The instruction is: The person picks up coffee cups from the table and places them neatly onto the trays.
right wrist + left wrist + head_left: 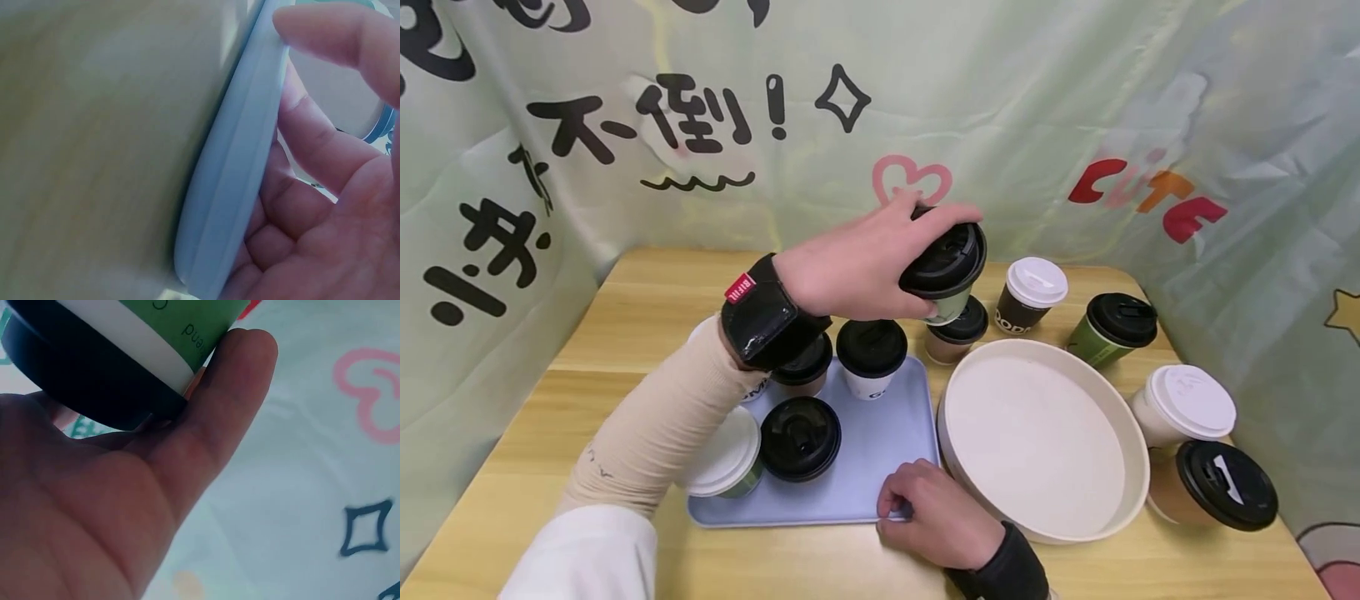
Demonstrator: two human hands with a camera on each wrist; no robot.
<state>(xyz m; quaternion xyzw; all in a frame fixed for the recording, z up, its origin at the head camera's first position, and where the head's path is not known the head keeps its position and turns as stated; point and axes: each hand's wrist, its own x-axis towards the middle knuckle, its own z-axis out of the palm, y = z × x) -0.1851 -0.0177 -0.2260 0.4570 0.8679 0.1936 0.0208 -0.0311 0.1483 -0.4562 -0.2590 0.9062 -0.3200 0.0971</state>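
My left hand [861, 262] grips a green paper cup with a black lid [951, 262], fingers over the lid and thumb low on its side. The cup is tilted in the air above the back of the table; its green wall and white band [181, 325] show in the left wrist view. At the near right corner of the blue tray [891, 417], my right hand [936, 512] pinches the rim [231, 169]. On the tray stand a white cup with a black lid [871, 358], a black-lidded cup [801, 437] and a white-lidded green cup [722, 458]. My left arm partly hides others.
A round cream tray [1041, 433] lies right of the blue one. Around it stand a small brown cup [946, 346], a dark cup with a white lid [1033, 292], a green cup [1097, 342], a white cup [1183, 404] and a brown cup [1180, 487]. A printed cloth hangs behind.
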